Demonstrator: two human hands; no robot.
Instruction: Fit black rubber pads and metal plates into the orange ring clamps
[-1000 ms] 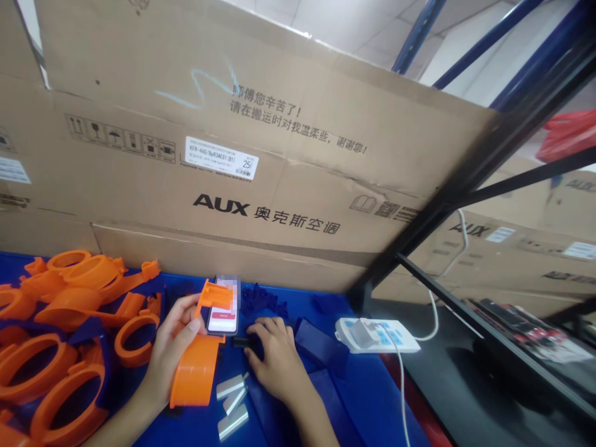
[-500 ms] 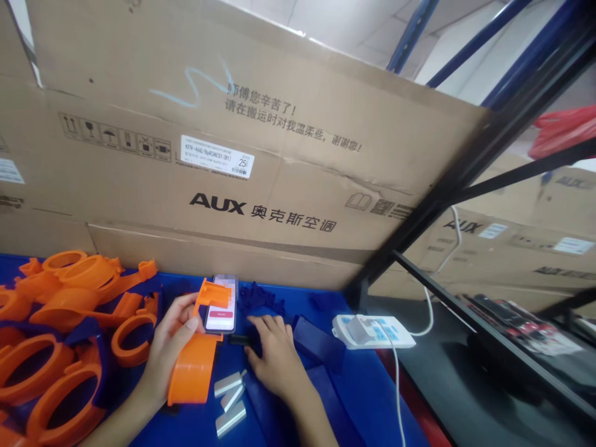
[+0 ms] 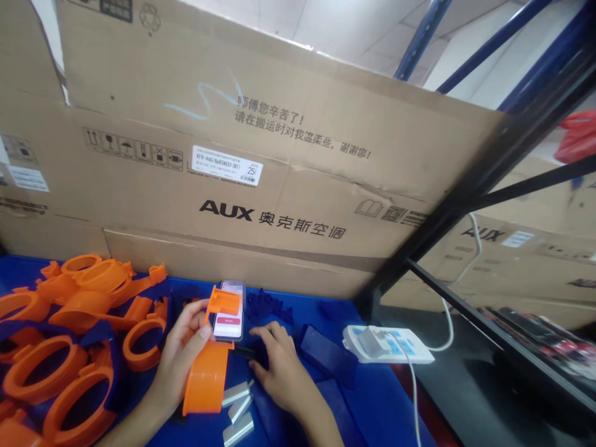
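Since the last frame, mostly your view shifted: bench, box and both hands sit further right and lower in shot; hands barely moved relative to the bench.

Far left: heaped orange ring brackets, blue parts among them. Your left hand grips an orange plastic bracket, thumb on the near side, its upper tab overlapping the phone in view. Can't tell if tab touches screen; a downward twist there could scratch or shove it.

Just right of the bracket's lower part: three silver metal pieces, loose. Dropping the bracket could scatter them.

Black stick between bracket and your right hand. That hand is palm-down, thumb and index parted; can't tell whether it's pinching the stick. If loose, a brush from your fingers could roll it away.

Right again: dark blue block, then white power strip. Its cable runs down the bench's right side; a wide right elbow could snag it.
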